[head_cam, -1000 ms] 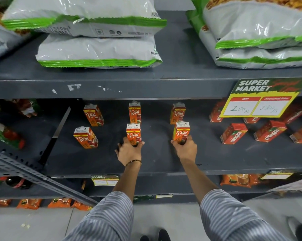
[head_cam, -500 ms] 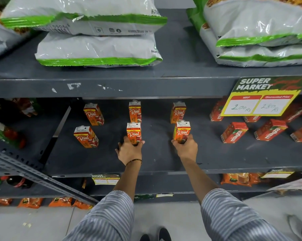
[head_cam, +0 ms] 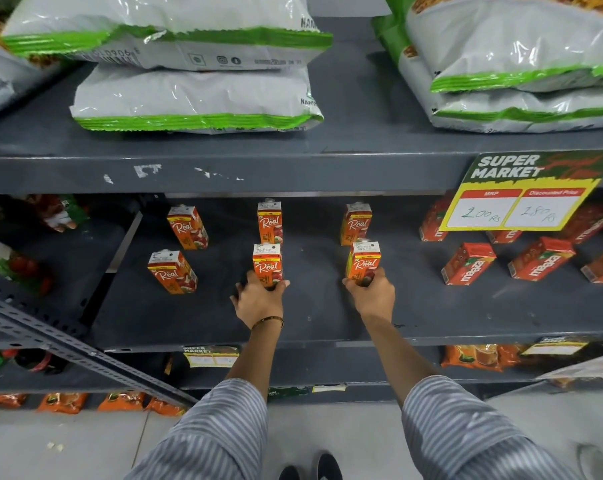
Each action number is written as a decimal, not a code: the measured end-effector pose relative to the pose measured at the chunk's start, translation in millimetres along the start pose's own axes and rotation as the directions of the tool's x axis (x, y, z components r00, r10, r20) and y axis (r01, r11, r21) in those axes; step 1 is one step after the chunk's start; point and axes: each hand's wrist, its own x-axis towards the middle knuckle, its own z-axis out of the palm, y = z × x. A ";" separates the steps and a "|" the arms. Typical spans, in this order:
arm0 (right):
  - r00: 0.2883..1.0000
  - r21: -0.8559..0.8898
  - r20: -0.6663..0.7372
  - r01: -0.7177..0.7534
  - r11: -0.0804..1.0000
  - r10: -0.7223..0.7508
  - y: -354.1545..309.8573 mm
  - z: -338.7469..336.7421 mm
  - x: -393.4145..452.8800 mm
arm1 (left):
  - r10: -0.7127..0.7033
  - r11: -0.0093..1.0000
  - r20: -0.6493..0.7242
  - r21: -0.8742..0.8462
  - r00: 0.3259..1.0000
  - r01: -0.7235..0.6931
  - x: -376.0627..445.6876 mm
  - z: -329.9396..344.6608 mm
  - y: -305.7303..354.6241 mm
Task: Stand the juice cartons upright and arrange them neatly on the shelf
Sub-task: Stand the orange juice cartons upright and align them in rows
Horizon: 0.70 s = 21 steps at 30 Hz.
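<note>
Six orange Real juice cartons stand upright on the dark grey middle shelf (head_cam: 431, 306), in two rows of three with wide gaps between them. The left hand (head_cam: 258, 299) has its fingers wrapped around the base of the near middle carton (head_cam: 267, 265), thumb on its right side; a thin bangle (head_cam: 267, 321) sits on that wrist. The right hand (head_cam: 371, 292) grips the lower part of the near right carton (head_cam: 363, 263), fingers closed around it. Both cartons rest on the shelf. The near left carton (head_cam: 172, 271) stands free, well to the left. In the far row are the far left carton (head_cam: 188, 227), the far middle carton (head_cam: 270, 221) directly behind the one in the left hand, and the far right carton (head_cam: 355, 224). To the right, red Maaza cartons (head_cam: 468, 263) lie tipped over on the same shelf, under a yellow price sign (head_cam: 522, 195). Big white-and-green snack bags (head_cam: 196, 102) are stacked on the shelf above.
</note>
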 end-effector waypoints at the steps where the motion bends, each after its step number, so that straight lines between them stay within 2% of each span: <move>1: 1.000 -0.002 0.000 0.004 1.000 -0.004 0.4 -0.1 0.2 | 0.001 1.000 0.001 -0.009 1.000 -0.001 -1.0 -0.9 -0.5; 4: 1.000 -0.009 0.000 0.011 1.000 -0.011 2.0 -0.6 0.9 | 0.041 0.996 -0.018 -0.079 0.999 -0.042 -5.8 -5.4 -8.3; 7: 1.000 -0.011 -0.005 0.021 1.000 -0.021 3.8 -1.5 2.1 | 0.068 0.979 -0.101 -0.184 0.993 -0.086 -9.0 -12.6 -29.2; 10: 0.999 -0.013 -0.009 0.032 0.999 -0.032 4.8 -1.4 2.9 | -0.011 0.961 -0.205 -0.273 0.979 -0.046 -5.0 -25.7 -55.5; 13: 0.999 -0.030 -0.021 0.049 0.998 -0.049 5.3 -0.4 3.5 | -0.128 0.935 -0.243 -0.352 0.962 0.036 8.5 -44.3 -76.1; 16: 0.998 -0.050 -0.029 0.062 0.997 -0.064 5.1 0.2 3.4 | -0.213 0.924 -0.231 -0.363 0.949 0.119 28.8 -63.8 -87.2; 21: 0.996 -0.041 -0.036 0.079 0.996 -0.080 5.4 -0.1 2.6 | -0.216 0.943 -0.189 -0.297 0.958 0.154 56.3 -77.5 -91.6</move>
